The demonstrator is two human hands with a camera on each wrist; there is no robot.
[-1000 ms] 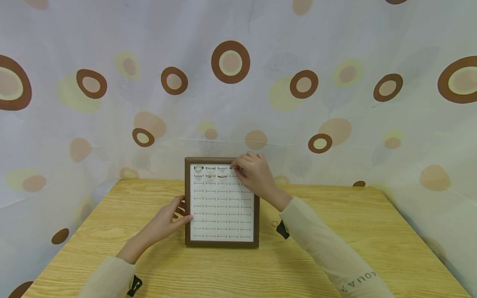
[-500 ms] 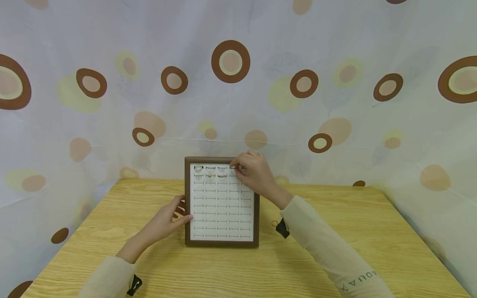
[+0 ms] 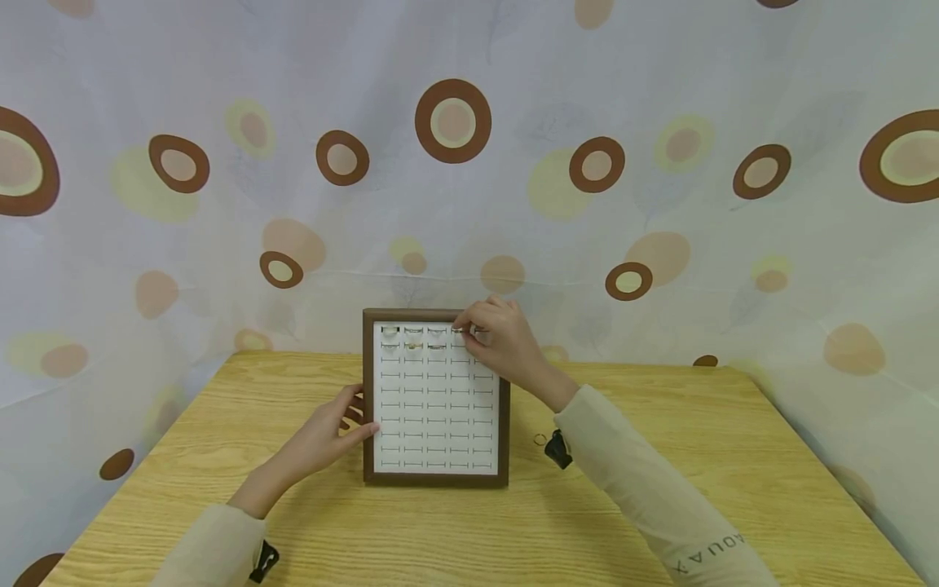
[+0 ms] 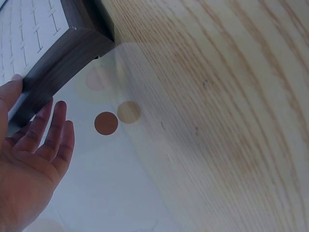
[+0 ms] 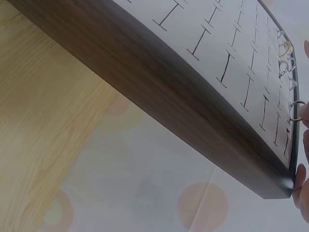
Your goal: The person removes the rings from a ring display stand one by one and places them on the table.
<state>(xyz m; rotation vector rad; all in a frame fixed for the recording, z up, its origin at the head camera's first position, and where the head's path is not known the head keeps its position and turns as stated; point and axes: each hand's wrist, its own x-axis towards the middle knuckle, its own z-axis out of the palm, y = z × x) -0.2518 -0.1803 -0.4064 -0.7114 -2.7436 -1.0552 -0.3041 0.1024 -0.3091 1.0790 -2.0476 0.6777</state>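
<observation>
A ring display board [image 3: 436, 479] with a brown frame and white slotted panel stands upright on the table. My left hand [image 3: 323, 440] holds its left side, thumb on the front edge and fingers behind; in the left wrist view the fingers [image 4: 57, 128] spread beside the frame. Up at the top row, my right hand [image 3: 508, 342] pinches a thin ring [image 5: 295, 112] between thumb and index finger, right at a slot toward the right end. Several rings [image 3: 414, 346] sit in the two upper rows to its left. In the right wrist view only the fingertips show at the edge.
Another ring [image 3: 540, 439] lies on the wooden table [image 3: 623, 522] to the right of the board, near the black clip [image 3: 559, 450] under my right sleeve. A patterned curtain [image 3: 455, 228] hangs close behind the board and at both sides.
Almost nothing differs. My right fingers shift very slightly at the ring in the top row; the board and my left hand stay in place.
</observation>
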